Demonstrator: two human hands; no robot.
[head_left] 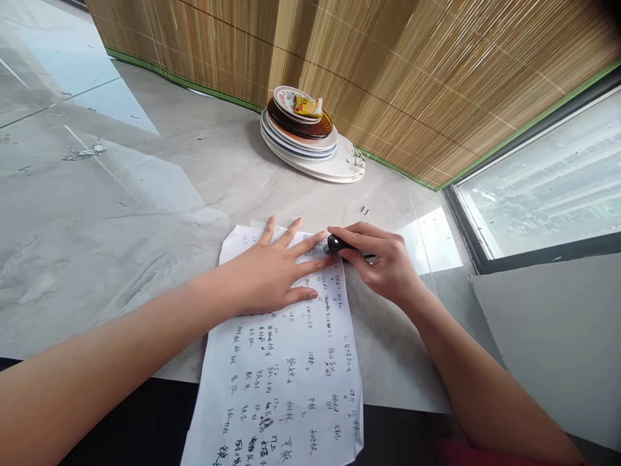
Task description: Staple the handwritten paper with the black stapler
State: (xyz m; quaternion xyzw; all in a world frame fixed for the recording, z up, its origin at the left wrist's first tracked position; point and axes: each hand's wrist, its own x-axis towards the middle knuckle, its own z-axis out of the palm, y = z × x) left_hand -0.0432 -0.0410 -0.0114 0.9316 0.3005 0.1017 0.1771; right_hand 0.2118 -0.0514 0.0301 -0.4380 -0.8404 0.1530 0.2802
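A white sheet of paper point(286, 375) covered in handwritten characters lies on the grey marble-look surface point(121, 213). My left hand point(272, 268) rests flat on the sheet's upper part, fingers spread. My right hand point(381, 259) is closed around a small black stapler point(336, 244) placed at the paper's top right corner, right by my left fingertips.
A stack of plates point(310, 139) with a small yellow packet on top stands at the back against a bamboo blind point(388, 65). Loose staples point(82, 153) lie scattered at the far left and near the plates. A window point(548, 181) is on the right.
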